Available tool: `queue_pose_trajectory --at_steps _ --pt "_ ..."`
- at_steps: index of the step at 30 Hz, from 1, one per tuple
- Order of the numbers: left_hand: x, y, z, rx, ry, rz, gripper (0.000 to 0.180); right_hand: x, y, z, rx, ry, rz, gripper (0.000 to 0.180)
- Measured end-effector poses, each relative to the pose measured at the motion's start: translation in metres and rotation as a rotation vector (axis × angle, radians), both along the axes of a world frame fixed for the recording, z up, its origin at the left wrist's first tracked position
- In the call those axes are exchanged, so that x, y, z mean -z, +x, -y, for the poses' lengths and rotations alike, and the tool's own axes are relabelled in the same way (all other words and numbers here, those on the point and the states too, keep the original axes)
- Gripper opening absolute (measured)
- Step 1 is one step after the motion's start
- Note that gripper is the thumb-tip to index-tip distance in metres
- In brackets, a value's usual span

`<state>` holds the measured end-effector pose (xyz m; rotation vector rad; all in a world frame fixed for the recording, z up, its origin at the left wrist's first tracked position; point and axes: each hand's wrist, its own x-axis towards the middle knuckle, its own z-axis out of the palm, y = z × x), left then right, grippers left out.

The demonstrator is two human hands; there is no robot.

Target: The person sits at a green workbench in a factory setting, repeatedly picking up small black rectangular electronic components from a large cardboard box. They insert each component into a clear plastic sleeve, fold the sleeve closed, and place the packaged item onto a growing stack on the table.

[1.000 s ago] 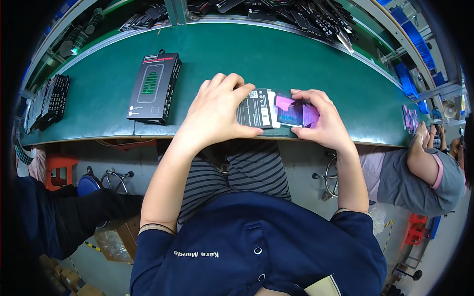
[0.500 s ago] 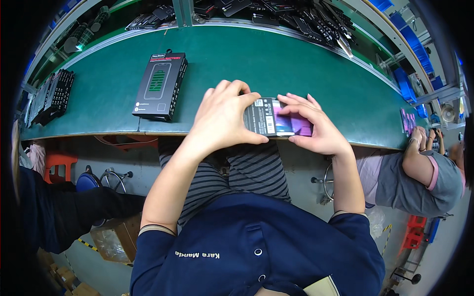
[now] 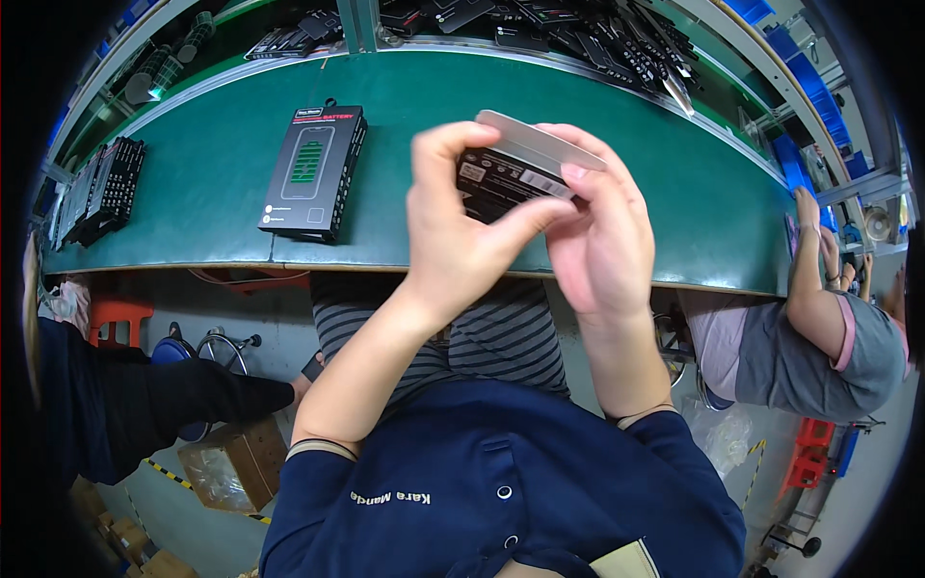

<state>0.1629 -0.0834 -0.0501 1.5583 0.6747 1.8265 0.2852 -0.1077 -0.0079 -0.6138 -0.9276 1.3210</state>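
Note:
A small black box (image 3: 493, 183) with white print is held tilted above the near edge of the green table, between my two hands. My left hand (image 3: 445, 217) is closed round its left end, thumb along the near side and fingers at the far side. My right hand (image 3: 609, 226) grips the other end, its thumb pressing on a light grey flap (image 3: 530, 143) that stands up along the box's far edge. Whatever lies inside is hidden. To the left of my hands, a larger black battery box (image 3: 313, 173) with a green battery picture rests on the table.
A row of black boxes (image 3: 101, 188) stands at the table's left end. Behind the green table (image 3: 414, 87), a shelf carries a heap of dark flat cartons (image 3: 578, 39). Blue bins (image 3: 792, 166) line the right side. Co-workers sit at both sides, one (image 3: 819, 318) reaching onto the table.
Both hands have lifted the small box off the table edge and tilted it. The purple item at its right end no longer shows, and a grey flap now stands up.

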Motion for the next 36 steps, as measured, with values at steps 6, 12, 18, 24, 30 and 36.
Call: queue_pose_trajectory --at_steps 6,12,18,24,30,36 --pt "-0.022 -0.009 0.001 0.368 -0.163 0.350 0.036 0.037 -0.012 -0.013 0.319 0.540 0.322 0.015" --pt "-0.018 -0.017 -0.007 0.298 -0.141 0.239 0.028 0.027 -0.026 -0.009 0.263 0.433 0.070 0.018" --pt "-0.019 -0.012 -0.004 0.272 -0.080 0.278 0.018 0.030 -0.027 -0.009 0.304 0.426 0.056 0.024" --pt "0.003 -0.032 -0.025 -0.245 0.352 -0.325 0.024 0.067 -0.019 -0.022 0.330 0.557 0.393 0.057" --pt "-0.022 -0.054 0.005 0.426 -0.790 0.385 0.069 0.057 -0.019 -0.006 0.470 0.998 0.807 0.034" --pt "-0.028 -0.112 -0.011 -0.412 -0.276 -0.246 0.038 0.065 -0.022 -0.015 0.090 0.683 1.122 0.019"
